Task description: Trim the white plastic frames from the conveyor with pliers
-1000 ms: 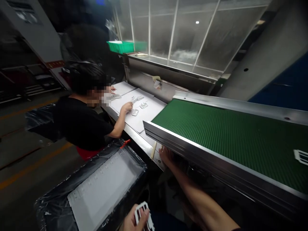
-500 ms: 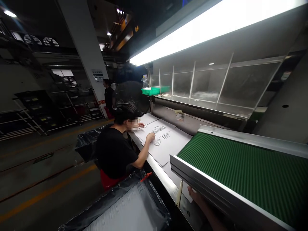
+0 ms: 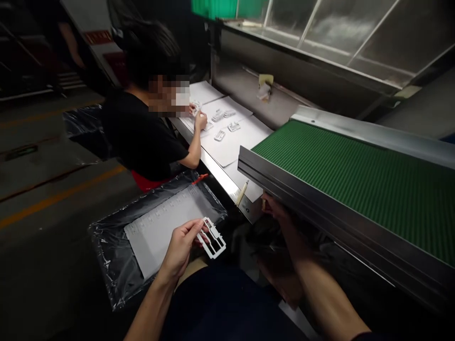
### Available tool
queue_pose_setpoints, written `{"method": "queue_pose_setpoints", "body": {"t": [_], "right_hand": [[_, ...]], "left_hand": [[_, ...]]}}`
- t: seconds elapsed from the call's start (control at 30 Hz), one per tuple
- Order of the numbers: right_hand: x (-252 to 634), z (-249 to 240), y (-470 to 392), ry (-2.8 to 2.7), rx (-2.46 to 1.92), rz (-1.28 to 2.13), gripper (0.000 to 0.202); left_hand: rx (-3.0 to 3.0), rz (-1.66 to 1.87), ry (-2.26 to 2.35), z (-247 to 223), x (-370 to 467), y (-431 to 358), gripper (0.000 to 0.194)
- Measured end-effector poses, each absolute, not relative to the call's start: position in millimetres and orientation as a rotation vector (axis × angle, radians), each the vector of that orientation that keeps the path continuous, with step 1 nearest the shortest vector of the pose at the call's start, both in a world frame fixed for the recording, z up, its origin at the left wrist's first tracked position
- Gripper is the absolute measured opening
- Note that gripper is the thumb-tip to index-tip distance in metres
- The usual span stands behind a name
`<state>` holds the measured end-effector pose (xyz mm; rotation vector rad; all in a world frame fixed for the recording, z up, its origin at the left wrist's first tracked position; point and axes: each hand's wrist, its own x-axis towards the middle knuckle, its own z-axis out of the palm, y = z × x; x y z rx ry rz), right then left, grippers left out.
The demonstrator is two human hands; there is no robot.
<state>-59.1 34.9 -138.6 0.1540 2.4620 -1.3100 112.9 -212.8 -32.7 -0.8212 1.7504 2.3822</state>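
Observation:
My left hand (image 3: 183, 244) pinches a thin white plastic frame (image 3: 214, 240) with slotted openings by its upper left edge, above my lap. My right hand (image 3: 273, 207) is closed beside the table's near corner, just below the conveyor's side rail. A small beige end shows at its fingers, but the rest of what it grips is hidden. Close by, a slim tool with a beige handle (image 3: 242, 193) lies at the table edge. Left of my left hand stands a bin lined with black plastic (image 3: 106, 265), with a light grey sheet (image 3: 156, 227) in it.
A co-worker (image 3: 142, 123) sits at the left of the table, handling white parts. Several more white frames (image 3: 219, 136) lie on the paper-covered table (image 3: 245, 142). The green ribbed conveyor belt (image 3: 348, 184) with metal rails takes up the right side.
The view has tipped down and come closer. My left hand with the white frame and my lap have come into view. My right hand stays near the table corner.

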Motion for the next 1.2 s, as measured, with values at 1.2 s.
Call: {"method": "queue_pose_setpoints", "body": {"t": [1.2], "right_hand": [[84,-61,19,1.983,0.137,-1.764,0.021]], "left_hand": [[-0.445,1.813,1.601,-57,63,-204,0.027]]}}
